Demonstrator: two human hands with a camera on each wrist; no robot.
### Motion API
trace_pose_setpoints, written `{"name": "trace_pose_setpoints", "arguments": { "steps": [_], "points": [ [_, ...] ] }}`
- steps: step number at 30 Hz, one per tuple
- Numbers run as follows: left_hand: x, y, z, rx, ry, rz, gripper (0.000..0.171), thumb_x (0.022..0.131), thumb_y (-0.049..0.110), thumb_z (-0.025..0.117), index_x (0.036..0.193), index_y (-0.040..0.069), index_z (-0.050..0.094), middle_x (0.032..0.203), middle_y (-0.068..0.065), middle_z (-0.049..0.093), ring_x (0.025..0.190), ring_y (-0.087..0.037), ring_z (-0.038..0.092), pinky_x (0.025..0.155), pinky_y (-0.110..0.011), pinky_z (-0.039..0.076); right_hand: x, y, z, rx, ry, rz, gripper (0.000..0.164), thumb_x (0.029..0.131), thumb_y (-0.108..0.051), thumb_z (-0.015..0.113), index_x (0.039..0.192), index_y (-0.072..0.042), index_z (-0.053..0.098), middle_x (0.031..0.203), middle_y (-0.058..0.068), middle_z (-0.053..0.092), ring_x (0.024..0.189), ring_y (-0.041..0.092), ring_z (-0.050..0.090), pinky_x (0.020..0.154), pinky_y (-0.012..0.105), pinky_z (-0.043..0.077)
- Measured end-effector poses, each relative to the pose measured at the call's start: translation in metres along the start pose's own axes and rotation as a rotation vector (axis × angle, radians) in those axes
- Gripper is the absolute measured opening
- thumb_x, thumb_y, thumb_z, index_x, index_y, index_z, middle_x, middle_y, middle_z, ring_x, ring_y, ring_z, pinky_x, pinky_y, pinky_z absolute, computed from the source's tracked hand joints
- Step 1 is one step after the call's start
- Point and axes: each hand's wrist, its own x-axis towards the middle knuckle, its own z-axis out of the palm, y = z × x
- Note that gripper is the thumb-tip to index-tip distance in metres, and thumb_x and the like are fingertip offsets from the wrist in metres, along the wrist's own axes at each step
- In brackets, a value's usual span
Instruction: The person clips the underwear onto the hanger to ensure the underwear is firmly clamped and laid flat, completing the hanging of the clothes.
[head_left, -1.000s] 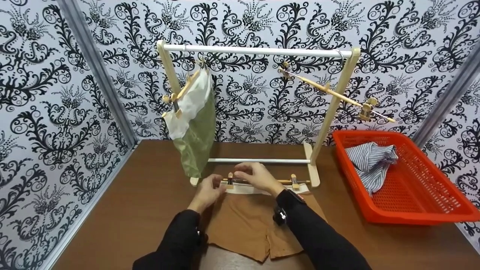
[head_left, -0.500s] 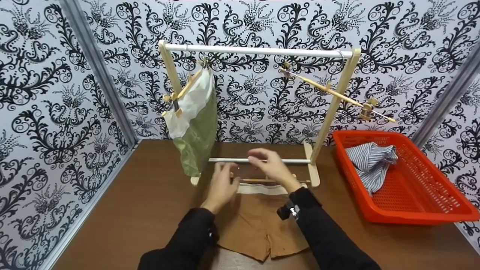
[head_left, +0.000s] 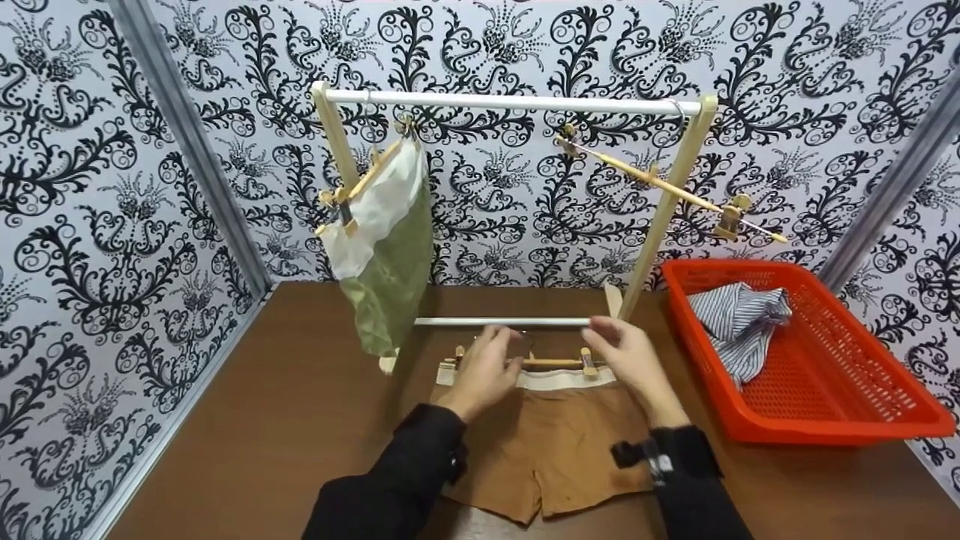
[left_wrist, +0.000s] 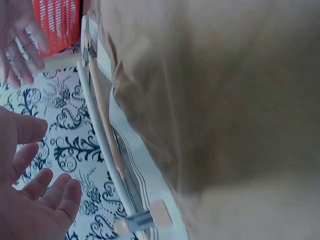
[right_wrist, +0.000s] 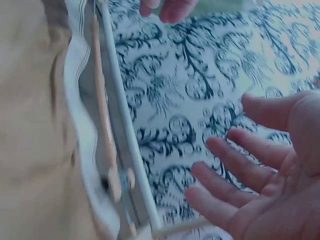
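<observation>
"Where are the brown shorts?"

"They lie on the table, in front of the clothes rack. A clip hanger lies along their white waistband."

"What are the hands holding?"

"Nothing. The left hand is over the waistband, in front of the rack, with loose fingers. The right hand is near the rack's right leg, fingers spread."

"What could go wrong?"

"I think the shorts could slip off one side if a clip bites too little cloth. The waistband looks wavy, and I can't tell how tight the left clip or right clip pinches. The hanger could also bump the rack's low bar, because it is so near."

"Any words to read?"

"No brand, label or letters I can read. Just swirls on the wall behind the rack."
</observation>
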Motion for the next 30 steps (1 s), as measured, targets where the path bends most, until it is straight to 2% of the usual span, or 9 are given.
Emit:
{"name": "trace_pose_setpoints", "arguments": {
  "steps": [6, 10, 15, 18, 24, 27, 30],
  "points": [
    [0.011, 0.012, 0.025, 0.032, -0.047, 0.054, 0.033, 0.091, 0.010, 0.070, 0.122, 0.003, 0.065, 0.117, -0.011, 0.062, 0.105, -0.026, 0.062, 0.096, -0.039, 0.051, -0.024, 0.018, -0.019, -0.076, 0.020, 0.118, 0.043, 0.098, -0.014, 0.069, 0.131, 0.013, 0.059, 0.125, 0.028, 0.065, 0.113, 0.041, 0.063, 0.100, 0.050, 0.048],
    [0.018, 0.021, 0.043, 0.072, -0.095, 0.062, 0.033, 0.093, 0.012, 0.067, 0.125, 0.001, 0.064, 0.121, -0.013, 0.064, 0.111, -0.029, 0.062, 0.100, -0.039, 0.049, -0.032, 0.025, -0.022, -0.139, -0.009, 0.171, 0.046, 0.097, -0.015, 0.068, 0.130, 0.015, 0.058, 0.124, 0.030, 0.065, 0.112, 0.042, 0.063, 0.098, 0.051, 0.050],
    [0.027, 0.030, 0.065, 0.133, -0.146, 0.056, 0.033, 0.095, 0.015, 0.064, 0.125, 0.000, 0.066, 0.121, -0.014, 0.066, 0.111, -0.030, 0.063, 0.097, -0.038, 0.050, -0.038, 0.032, -0.020, -0.252, -0.081, 0.226, 0.047, 0.097, -0.019, 0.068, 0.127, 0.015, 0.059, 0.121, 0.030, 0.065, 0.112, 0.044, 0.061, 0.098, 0.055, 0.047],
    [0.032, 0.034, 0.077, 0.191, -0.140, 0.061, 0.031, 0.095, 0.016, 0.064, 0.121, 0.001, 0.069, 0.117, -0.013, 0.068, 0.106, -0.031, 0.065, 0.092, -0.040, 0.052, -0.039, 0.036, -0.017, -0.278, -0.104, 0.243, 0.043, 0.097, -0.019, 0.068, 0.123, 0.014, 0.063, 0.115, 0.028, 0.067, 0.105, 0.040, 0.063, 0.093, 0.054, 0.048],
    [0.038, 0.039, 0.093, 0.266, -0.103, 0.050, 0.026, 0.095, 0.018, 0.065, 0.116, 0.005, 0.072, 0.109, -0.011, 0.071, 0.099, -0.031, 0.066, 0.085, -0.043, 0.053, -0.038, 0.044, -0.012, -0.263, -0.087, 0.245, 0.028, 0.094, -0.016, 0.070, 0.111, 0.008, 0.070, 0.098, 0.017, 0.070, 0.084, 0.027, 0.061, 0.073, 0.040, 0.051],
    [0.039, 0.040, 0.096, 0.264, -0.109, 0.031, 0.025, 0.095, 0.017, 0.065, 0.115, 0.005, 0.072, 0.108, -0.010, 0.070, 0.099, -0.031, 0.065, 0.085, -0.043, 0.052, -0.039, 0.049, -0.010, -0.259, -0.084, 0.243, 0.023, 0.094, -0.015, 0.071, 0.105, 0.005, 0.071, 0.093, 0.013, 0.069, 0.082, 0.025, 0.060, 0.072, 0.038, 0.049],
    [0.039, 0.040, 0.100, 0.262, -0.117, 0.013, 0.023, 0.095, 0.017, 0.064, 0.114, 0.005, 0.072, 0.108, -0.010, 0.070, 0.099, -0.031, 0.065, 0.086, -0.044, 0.051, -0.039, 0.052, -0.009, -0.274, -0.068, 0.239, 0.022, 0.092, -0.015, 0.072, 0.104, 0.004, 0.072, 0.093, 0.013, 0.070, 0.085, 0.027, 0.061, 0.077, 0.041, 0.050]
  ]
}}
